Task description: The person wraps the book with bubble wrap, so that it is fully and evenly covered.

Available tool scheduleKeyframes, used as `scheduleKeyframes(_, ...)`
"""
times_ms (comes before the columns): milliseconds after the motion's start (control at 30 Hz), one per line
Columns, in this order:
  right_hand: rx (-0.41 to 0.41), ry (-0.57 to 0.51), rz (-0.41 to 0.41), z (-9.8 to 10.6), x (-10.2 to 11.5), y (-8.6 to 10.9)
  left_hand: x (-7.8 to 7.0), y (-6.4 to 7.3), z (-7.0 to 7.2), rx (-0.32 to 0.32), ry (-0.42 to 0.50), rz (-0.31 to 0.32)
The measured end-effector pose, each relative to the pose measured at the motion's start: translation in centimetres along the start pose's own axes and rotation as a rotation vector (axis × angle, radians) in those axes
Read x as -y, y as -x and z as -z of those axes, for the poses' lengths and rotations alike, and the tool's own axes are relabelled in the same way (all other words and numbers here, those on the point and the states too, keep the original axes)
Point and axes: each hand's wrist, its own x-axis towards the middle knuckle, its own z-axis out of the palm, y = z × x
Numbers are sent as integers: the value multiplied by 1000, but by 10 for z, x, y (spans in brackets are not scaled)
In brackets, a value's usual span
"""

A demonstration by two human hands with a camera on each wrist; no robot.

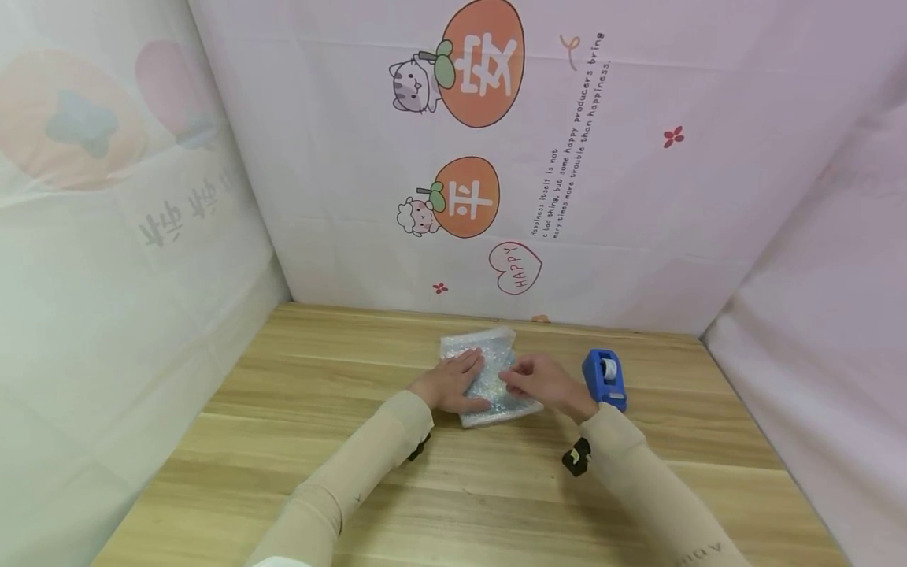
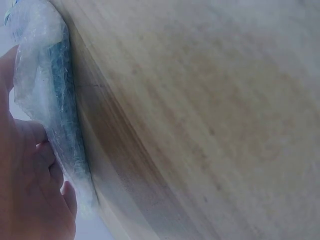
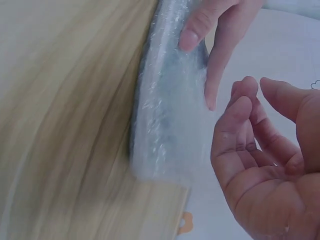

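Observation:
A flat package in clear bubble wrap (image 1: pixel 496 358) lies on the wooden table, and a bluish-green item shows through the wrap in the left wrist view. My left hand (image 1: pixel 455 383) rests on its left part with the fingers spread. In the right wrist view, the left thumb (image 3: pixel 192 37) presses on the wrapped face. My right hand (image 1: pixel 542 379) hovers over the package's right side. Its fingers (image 3: pixel 235 115) are loosely bent, the thumb tip close to the fingertips with a small gap, and nothing shows between them.
A blue tape dispenser (image 1: pixel 605 379) with a roll of tape stands on the wooden table (image 1: pixel 340 370), just right of my right hand. A printed cloth (image 1: pixel 340 157) hangs behind the table's far edge, with more pale cloth along both sides.

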Motion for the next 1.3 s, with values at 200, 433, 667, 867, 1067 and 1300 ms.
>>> scheduleKeyframes(200,15,-16,-40,-9,4,-14,-3,5,5,12,5,-2)
scheduleKeyframes(433,40,-28,-71,-15,3,-21,-5,9,7,5,-1,-11)
scheduleKeyframes(667,75,-19,-89,-16,1,-28,1,0,0,23,6,2)
scheduleKeyframes(867,110,-55,-163,-16,3,-34,5,-5,-3,35,13,-2)
scheduleKeyframes(1067,105,-69,-256,-18,5,-41,8,-7,-7,20,45,-8)
scheduleKeyframes(1300,97,42,-296,-20,6,-48,0,2,4,28,16,1)
